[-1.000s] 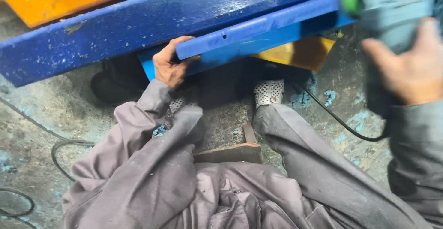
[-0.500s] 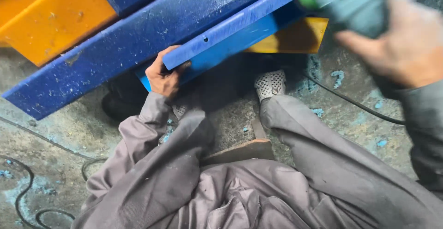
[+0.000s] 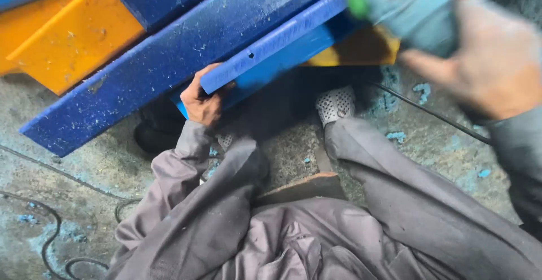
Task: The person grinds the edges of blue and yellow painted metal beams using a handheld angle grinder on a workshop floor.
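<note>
Nearest: grey fabric work trousers [image 3: 361, 223] over bent knees, white perforated shoe [image 3: 335, 104] on dusty grey concrete floor [image 3: 68, 189] flecked with blue chips, thin black cable [image 3: 34, 223] looping at left. Left hand [image 3: 202, 102], fingers curled tight around lower end of narrow blue-painted metal bar [image 3: 271, 51], bar slanting up to the right beneath wide blue steel beam [image 3: 169, 60]. Right hand [image 3: 491, 65], blurred, fingers wrapped around teal-green power tool body [image 3: 406, 6] above bar's upper end; orange painted metal block [image 3: 73, 37] farthest, upper left.

Orange block [image 3: 73, 37]; black cable [image 3: 34, 215]; white shoe [image 3: 336, 104]
</note>
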